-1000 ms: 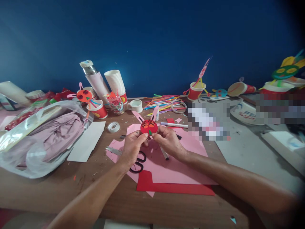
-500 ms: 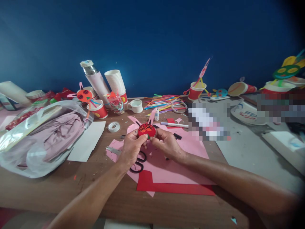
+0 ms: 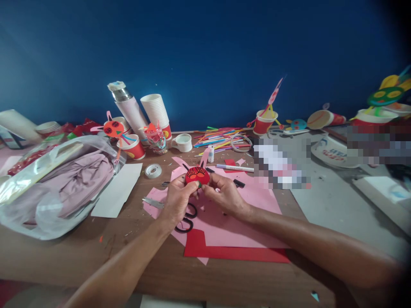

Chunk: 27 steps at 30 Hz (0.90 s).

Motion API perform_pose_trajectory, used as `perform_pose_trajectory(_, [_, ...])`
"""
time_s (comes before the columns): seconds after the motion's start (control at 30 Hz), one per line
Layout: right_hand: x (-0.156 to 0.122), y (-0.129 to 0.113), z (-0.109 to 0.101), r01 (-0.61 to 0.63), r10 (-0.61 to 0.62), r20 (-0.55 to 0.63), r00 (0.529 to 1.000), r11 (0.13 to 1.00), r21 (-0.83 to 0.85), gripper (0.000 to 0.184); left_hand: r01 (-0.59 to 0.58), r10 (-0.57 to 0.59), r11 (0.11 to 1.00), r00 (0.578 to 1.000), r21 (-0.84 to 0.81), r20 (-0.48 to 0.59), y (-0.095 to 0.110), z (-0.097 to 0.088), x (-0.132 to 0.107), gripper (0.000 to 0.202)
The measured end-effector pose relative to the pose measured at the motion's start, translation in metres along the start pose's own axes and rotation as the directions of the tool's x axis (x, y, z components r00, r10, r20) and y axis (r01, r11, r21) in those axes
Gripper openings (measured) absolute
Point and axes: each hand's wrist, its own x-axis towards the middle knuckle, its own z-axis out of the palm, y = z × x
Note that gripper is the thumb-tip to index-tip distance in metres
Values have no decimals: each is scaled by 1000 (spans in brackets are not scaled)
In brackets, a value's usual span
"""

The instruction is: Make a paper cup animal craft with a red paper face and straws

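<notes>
L hand (image 3: 178,200) & R hand (image 3: 224,195): fingertips of both grasping red paper disc (image 3: 197,176) by its edges, disc held up above pink card sheet (image 3: 253,192), approx mid of tabletop (image 3: 96,252). Rim pinch prob. keeps drawn eyes unobstructed, facing wearer. Pink paper ears (image 3: 205,157) stand up behind disc. Black-handled scissors (image 3: 186,218) lie on sheet under L hand, seemingly left close for reach; red card sheet (image 3: 234,255) toward near edge. Just past disc: glue bottle (image 3: 210,154), marker (image 3: 234,167). Far edge: paper cups (image 3: 156,112), coloured straws (image 3: 221,139). Left side: plastic bag (image 3: 41,214) w/ mauve cloth (image 3: 77,184). Blue wall (image 3: 205,55) behind.
</notes>
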Motion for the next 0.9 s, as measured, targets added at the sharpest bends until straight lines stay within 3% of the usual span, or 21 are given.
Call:
perform_pose_trajectory(0.27, [0,-1,0,16,-15,-18,1000,999,30,7,36,-34,998,998,-47,54,1,-1,-1,9])
perform_pose_trajectory(0.67, [-2,0,2,-6,6,23,1000,1000,6,9,-17,17,999,1000,35,-15,-2,-2,0,5])
perform_pose_trajectory(0.9, [0,0,0,-25,26,-6,1000,997,76,14,-43,44,999,999,33,-13,-2,-4,2,11])
